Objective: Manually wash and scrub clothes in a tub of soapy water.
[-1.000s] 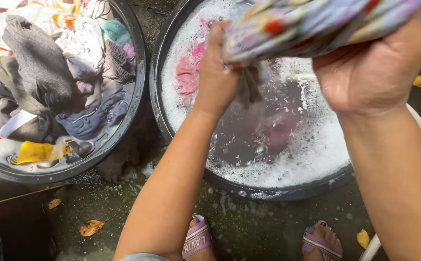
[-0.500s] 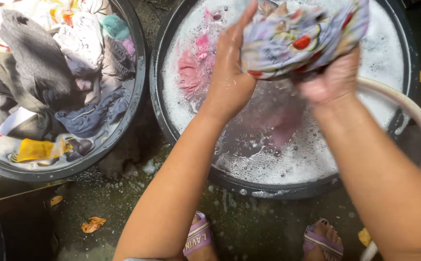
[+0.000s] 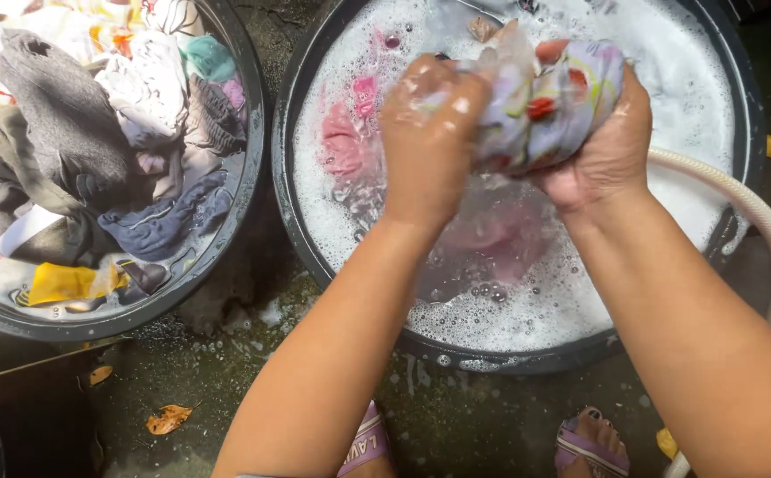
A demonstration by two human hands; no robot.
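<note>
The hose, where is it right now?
In the head view the hose curves along the right edge of the soapy basin, just right of the right hand, which grips the floral cloth.

No packages, signs or screens are showing here.
I'm only seeing one bit of lettering: a pale printed strap on the lilac sandal (image 3: pixel 366 450) at the bottom edge, partly hidden behind my left arm.
</note>
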